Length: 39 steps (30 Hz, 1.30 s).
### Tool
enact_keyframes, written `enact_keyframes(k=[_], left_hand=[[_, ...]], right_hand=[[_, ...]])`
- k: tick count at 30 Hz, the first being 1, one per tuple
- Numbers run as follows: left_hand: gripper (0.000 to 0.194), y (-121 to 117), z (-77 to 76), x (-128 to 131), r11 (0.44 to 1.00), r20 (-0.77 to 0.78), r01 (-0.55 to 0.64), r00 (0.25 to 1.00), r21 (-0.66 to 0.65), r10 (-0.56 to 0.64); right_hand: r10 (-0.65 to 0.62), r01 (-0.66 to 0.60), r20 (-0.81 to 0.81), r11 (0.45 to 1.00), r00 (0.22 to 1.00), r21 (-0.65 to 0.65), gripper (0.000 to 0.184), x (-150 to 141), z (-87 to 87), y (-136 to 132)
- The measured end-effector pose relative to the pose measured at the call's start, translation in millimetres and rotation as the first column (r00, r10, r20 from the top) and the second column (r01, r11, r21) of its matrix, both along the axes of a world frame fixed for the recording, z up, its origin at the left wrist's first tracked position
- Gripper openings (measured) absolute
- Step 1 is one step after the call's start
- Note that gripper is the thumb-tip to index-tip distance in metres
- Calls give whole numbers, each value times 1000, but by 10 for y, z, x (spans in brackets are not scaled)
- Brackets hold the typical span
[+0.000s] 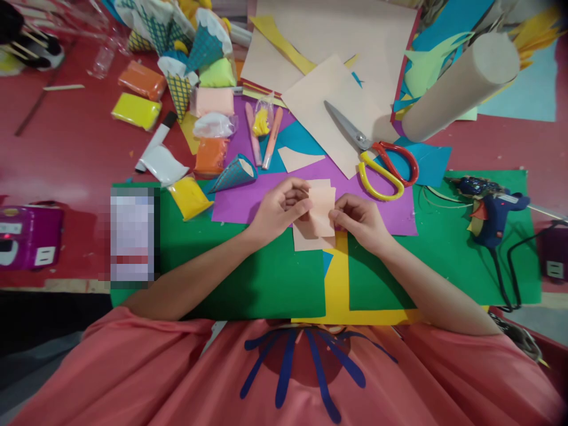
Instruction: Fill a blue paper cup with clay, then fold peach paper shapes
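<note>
Between my two hands is a small peach foam sheet [323, 207], roughly rectangular and held up over the work surface. My left hand [286, 207] pinches its left edge between thumb and fingers. On the opposite edge, the thumb and curled fingers of my right hand [358, 220] grip it too. Beneath it lies another peach piece [306, 242], partly covered by the held one. Just beyond my right hand rest large scissors [361, 142] with one red and one yellow handle, blades apart. A curved peach scrap [300, 161] lies past my left hand.
Green foam sheets [248, 278] cover the near table. A glue gun [492, 216] with its cord lies at right, and a peach cylinder [461, 89] behind it. Foam cones [208, 44], clay packets [212, 155] and markers [155, 142] crowd the left. A pixelated rectangular object [132, 236] lies front left.
</note>
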State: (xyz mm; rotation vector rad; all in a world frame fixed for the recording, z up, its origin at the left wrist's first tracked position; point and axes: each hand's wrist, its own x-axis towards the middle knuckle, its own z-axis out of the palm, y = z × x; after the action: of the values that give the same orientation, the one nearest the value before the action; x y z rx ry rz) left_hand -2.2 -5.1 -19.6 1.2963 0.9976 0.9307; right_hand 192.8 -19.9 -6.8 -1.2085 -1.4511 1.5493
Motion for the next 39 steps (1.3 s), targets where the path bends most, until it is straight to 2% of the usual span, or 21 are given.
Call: enact_keyframes(k=[3,6,15,22,33,39], left_hand=[[45,-17,25,1,996,-136,83,988,26,-79],[47,-31,51,-3,990,-233,100,970,100,-75],[46,-46,42,16,998,-159,62,985,11,-60],[49,-29,73,3,985,-232,155,963,75,-134],[49,-26,77,11,988,-227,146,965,56,-130],[53,-30,77,14,979,-245,198,953,56,-179]], right_hand=[[-53,51,-57,998,997,-26,36,-7,9,-1],[-74,72,-67,997,995,-28,35,-12,15,-4],[-59,56,-65,997,996,-48,37,-4,3,7],[-99,92,-83,992,992,-86,40,-1,16,14],[-103,91,-103,989,989,-116,42,-13,26,23],[-112,95,-108,984,988,-151,42,9,9,32]])
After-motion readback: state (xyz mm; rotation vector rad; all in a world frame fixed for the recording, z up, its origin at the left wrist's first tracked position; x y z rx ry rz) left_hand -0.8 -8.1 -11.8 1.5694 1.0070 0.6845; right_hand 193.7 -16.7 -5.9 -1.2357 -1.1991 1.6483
